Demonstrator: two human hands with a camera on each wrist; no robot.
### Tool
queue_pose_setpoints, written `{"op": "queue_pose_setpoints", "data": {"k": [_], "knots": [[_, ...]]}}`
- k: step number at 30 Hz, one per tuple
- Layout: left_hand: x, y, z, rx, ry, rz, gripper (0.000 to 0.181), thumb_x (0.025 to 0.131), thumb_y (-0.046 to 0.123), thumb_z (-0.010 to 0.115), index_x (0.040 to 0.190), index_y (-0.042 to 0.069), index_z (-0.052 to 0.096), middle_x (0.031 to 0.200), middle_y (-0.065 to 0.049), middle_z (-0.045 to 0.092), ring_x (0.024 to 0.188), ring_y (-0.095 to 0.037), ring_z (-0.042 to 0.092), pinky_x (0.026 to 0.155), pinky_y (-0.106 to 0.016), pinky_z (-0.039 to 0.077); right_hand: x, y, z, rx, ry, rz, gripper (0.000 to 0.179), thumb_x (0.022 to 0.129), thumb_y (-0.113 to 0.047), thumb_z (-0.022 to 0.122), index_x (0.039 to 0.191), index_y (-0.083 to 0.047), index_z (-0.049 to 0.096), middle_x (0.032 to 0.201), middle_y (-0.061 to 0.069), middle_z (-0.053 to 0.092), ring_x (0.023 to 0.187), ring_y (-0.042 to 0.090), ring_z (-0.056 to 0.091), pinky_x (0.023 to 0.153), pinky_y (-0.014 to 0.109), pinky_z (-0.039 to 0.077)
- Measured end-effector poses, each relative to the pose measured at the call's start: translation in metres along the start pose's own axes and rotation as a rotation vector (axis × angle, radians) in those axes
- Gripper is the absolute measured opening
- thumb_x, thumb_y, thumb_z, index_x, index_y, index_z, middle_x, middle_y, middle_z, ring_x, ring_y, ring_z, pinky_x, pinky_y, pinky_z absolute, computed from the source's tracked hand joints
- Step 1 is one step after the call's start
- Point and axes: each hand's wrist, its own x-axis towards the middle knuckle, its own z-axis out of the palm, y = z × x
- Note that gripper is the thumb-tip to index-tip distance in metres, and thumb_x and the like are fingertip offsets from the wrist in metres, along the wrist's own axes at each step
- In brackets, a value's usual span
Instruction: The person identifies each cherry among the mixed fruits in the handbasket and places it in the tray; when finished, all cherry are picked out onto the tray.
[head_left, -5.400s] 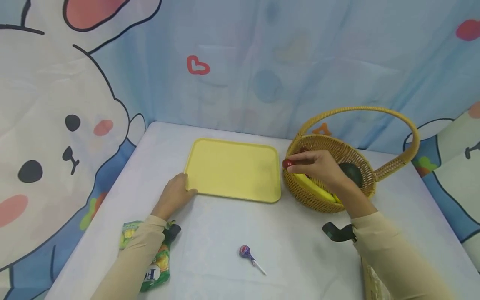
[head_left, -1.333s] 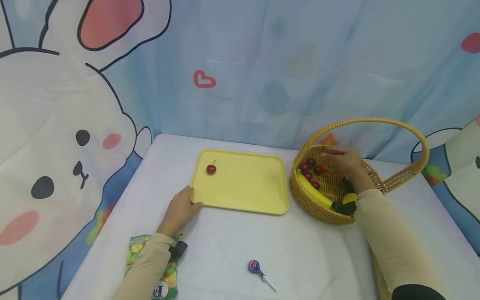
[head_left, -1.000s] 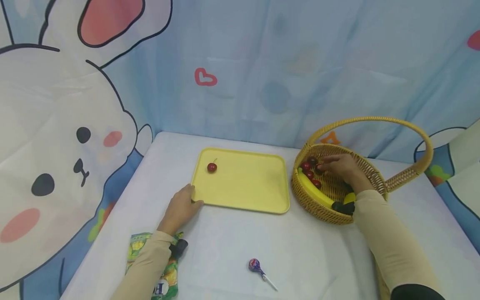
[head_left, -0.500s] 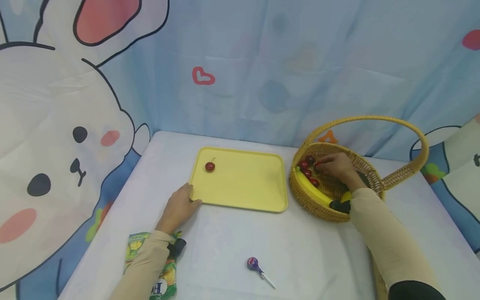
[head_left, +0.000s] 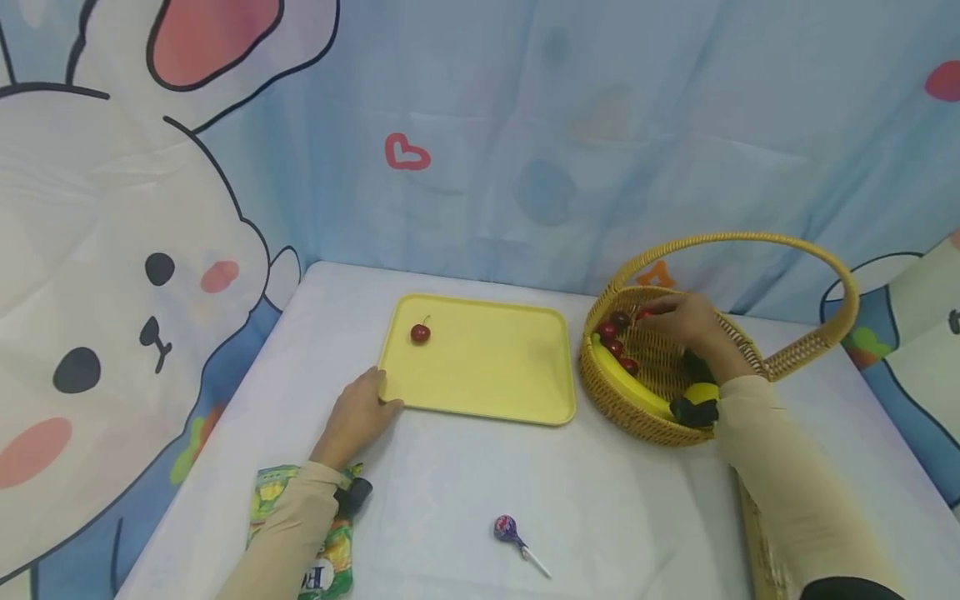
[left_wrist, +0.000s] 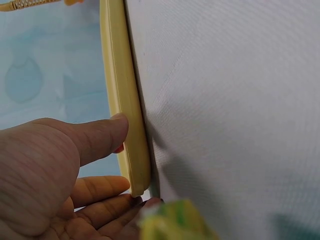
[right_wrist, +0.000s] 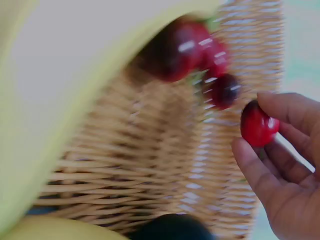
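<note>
Progress looks early: one glossy round red cherry (head_left: pixel 420 333) lies on the yellow rectangular tray (head_left: pixel 487 362), which the relaxed left hand (head_left: pixel 357 418) touches, while the right hand (head_left: pixel 692 323) pinches another cherry (right_wrist: pixel 258 125) over the tan wicker basket (head_left: pixel 633 417) holding at least four more.

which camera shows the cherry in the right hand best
The right wrist view: the cherry appears large there, with much of its glossy red surface visible where the right hand pinches it. The head view shows only a small red part of it, mostly hidden by the hand. The left wrist view does not show it.
</note>
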Motion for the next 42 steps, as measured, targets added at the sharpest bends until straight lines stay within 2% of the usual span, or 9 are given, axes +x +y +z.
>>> {"op": "queue_pose_setpoints", "data": {"k": [7, 10, 16, 18, 21, 24, 31, 35, 42], "knots": [[-0.001, 0.003, -0.001, 0.007, 0.004, 0.021, 0.064, 0.092, 0.019, 0.069, 0.140, -0.015, 0.044, 0.149, -0.033, 0.040, 0.138, -0.046, 0.041, 0.115, -0.053, 0.036, -0.030, -0.022, -0.022, 0.114, 0.019, -0.002, 0.071, 0.091, -0.050, 0.066, 0.143, -0.003, 0.053, 0.145, 0.027, 0.048, 0.122, 0.040, 0.051, 0.094, 0.056, 0.049], [-0.003, 0.002, -0.003, 0.005, 0.005, 0.024, 0.064, 0.092, 0.019, 0.069, 0.140, -0.015, 0.044, 0.148, -0.034, 0.040, 0.138, -0.046, 0.040, 0.115, -0.053, 0.036, -0.047, -0.031, -0.022, 0.148, 0.029, -0.032, 0.069, 0.092, -0.050, 0.065, 0.142, -0.003, 0.054, 0.149, 0.025, 0.045, 0.130, 0.041, 0.048, 0.101, 0.059, 0.046], [-0.005, 0.003, -0.003, 0.010, -0.008, 0.021, 0.063, 0.093, 0.018, 0.067, 0.140, -0.015, 0.043, 0.149, -0.034, 0.039, 0.138, -0.047, 0.040, 0.115, -0.054, 0.036, -0.081, -0.053, 0.001, 0.214, 0.086, -0.066, 0.058, 0.093, -0.042, 0.068, 0.135, -0.003, 0.061, 0.147, 0.020, 0.050, 0.135, 0.040, 0.043, 0.097, 0.051, 0.047], [-0.005, 0.004, -0.004, 0.012, -0.009, 0.022, 0.063, 0.093, 0.018, 0.067, 0.141, -0.015, 0.042, 0.149, -0.034, 0.040, 0.138, -0.047, 0.040, 0.115, -0.054, 0.036, -0.089, -0.060, 0.012, 0.231, 0.107, -0.102, 0.054, 0.092, -0.038, 0.071, 0.133, -0.004, 0.063, 0.142, 0.020, 0.055, 0.132, 0.038, 0.047, 0.093, 0.044, 0.050], [-0.005, 0.004, -0.004, 0.013, 0.002, 0.029, 0.063, 0.093, 0.018, 0.067, 0.140, -0.016, 0.043, 0.148, -0.035, 0.040, 0.137, -0.047, 0.041, 0.115, -0.054, 0.036, -0.095, -0.075, 0.029, 0.246, 0.122, -0.154, 0.048, 0.090, -0.032, 0.074, 0.129, -0.006, 0.066, 0.134, 0.017, 0.061, 0.113, 0.030, 0.058, 0.081, 0.030, 0.055], [-0.005, 0.003, -0.003, 0.017, 0.001, 0.025, 0.063, 0.092, 0.018, 0.067, 0.140, -0.015, 0.043, 0.148, -0.034, 0.040, 0.137, -0.047, 0.041, 0.115, -0.054, 0.037, -0.095, -0.091, 0.048, 0.269, 0.116, -0.208, 0.041, 0.090, -0.025, 0.075, 0.126, -0.006, 0.069, 0.127, 0.015, 0.065, 0.099, 0.022, 0.060, 0.069, 0.016, 0.052], [-0.005, 0.002, -0.001, 0.010, 0.011, 0.025, 0.062, 0.092, 0.018, 0.067, 0.139, -0.016, 0.044, 0.147, -0.034, 0.043, 0.136, -0.047, 0.042, 0.114, -0.054, 0.038, -0.086, -0.135, 0.093, 0.372, 0.048, -0.287, 0.038, 0.087, -0.015, 0.077, 0.122, -0.002, 0.070, 0.125, 0.017, 0.065, 0.109, 0.029, 0.064, 0.084, 0.030, 0.060], [-0.005, 0.002, -0.001, 0.015, 0.010, 0.015, 0.062, 0.092, 0.018, 0.067, 0.139, -0.015, 0.044, 0.147, -0.033, 0.042, 0.137, -0.046, 0.042, 0.114, -0.053, 0.038, -0.074, -0.150, 0.113, 0.400, 0.025, -0.310, 0.037, 0.086, -0.012, 0.077, 0.121, 0.000, 0.070, 0.121, 0.018, 0.067, 0.108, 0.031, 0.064, 0.085, 0.034, 0.061], [-0.005, 0.002, -0.002, 0.022, 0.004, 0.018, 0.062, 0.092, 0.019, 0.067, 0.139, -0.015, 0.044, 0.148, -0.034, 0.040, 0.138, -0.047, 0.041, 0.115, -0.054, 0.037, -0.050, -0.162, 0.140, 0.344, 0.016, -0.273, 0.039, 0.086, -0.019, 0.078, 0.121, -0.005, 0.071, 0.121, 0.013, 0.069, 0.107, 0.028, 0.066, 0.078, 0.033, 0.060]]}}
